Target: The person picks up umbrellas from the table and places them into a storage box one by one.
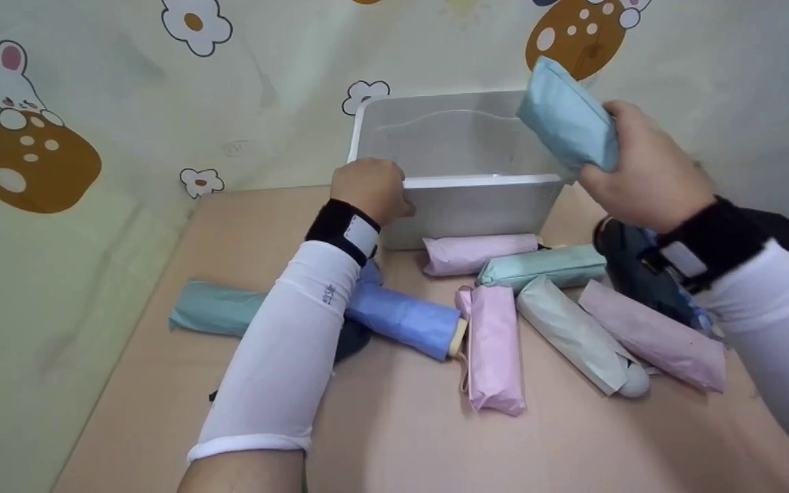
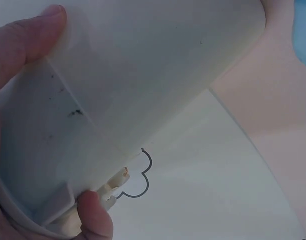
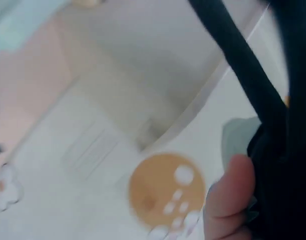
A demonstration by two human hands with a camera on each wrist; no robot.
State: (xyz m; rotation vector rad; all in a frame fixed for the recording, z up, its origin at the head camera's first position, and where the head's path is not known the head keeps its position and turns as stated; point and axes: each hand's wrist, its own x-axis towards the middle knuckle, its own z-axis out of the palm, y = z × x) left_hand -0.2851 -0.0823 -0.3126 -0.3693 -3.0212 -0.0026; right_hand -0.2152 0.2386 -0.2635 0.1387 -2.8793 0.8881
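My left hand (image 1: 370,186) grips the white plastic bin (image 1: 477,213) at its front left corner, fingers over the rim. The left wrist view shows fingers (image 2: 30,42) against the bin's outer wall (image 2: 158,75). Above the bin's right end, my right hand (image 1: 651,168) holds a light blue folded umbrella (image 1: 566,113) in its sleeve, tilted up to the left. A black strap (image 3: 243,70) and dark shape lie beside my fingers (image 3: 230,192) in the blurred right wrist view. The bin's floor is hidden behind its front wall.
Several folded umbrellas lie on the table (image 1: 401,424): teal (image 1: 213,308), blue (image 1: 405,315), pink (image 1: 497,349), pale green (image 1: 569,335), mauve (image 1: 655,335), mint (image 1: 552,266), lilac (image 1: 480,255). A dark one (image 1: 634,274) lies under my right wrist. A patterned wall covering (image 1: 285,123) stands behind.
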